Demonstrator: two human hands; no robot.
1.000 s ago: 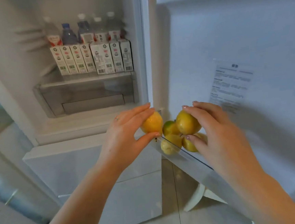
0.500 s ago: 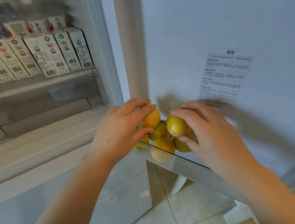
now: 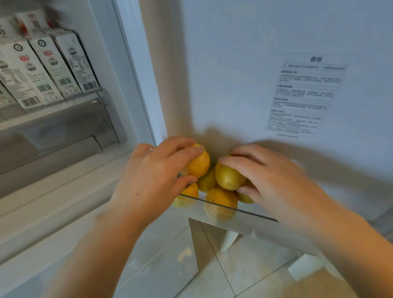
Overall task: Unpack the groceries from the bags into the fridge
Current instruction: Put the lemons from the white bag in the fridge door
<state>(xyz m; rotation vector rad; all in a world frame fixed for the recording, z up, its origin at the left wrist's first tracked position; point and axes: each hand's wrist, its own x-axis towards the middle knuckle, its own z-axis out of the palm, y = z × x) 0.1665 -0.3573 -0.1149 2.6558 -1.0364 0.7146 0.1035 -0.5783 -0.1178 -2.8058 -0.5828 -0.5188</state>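
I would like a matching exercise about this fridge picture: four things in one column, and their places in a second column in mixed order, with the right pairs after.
Things:
1. milk cartons
2. printed label
3. orange fruit
4. yellow fruit

Places:
A. stuck on the inner wall of the fridge door
B. gripped by the right hand
C. in a row on the fridge shelf
D. gripped by the left hand

Pairs: 1-C, 2-A, 3-D, 4-B
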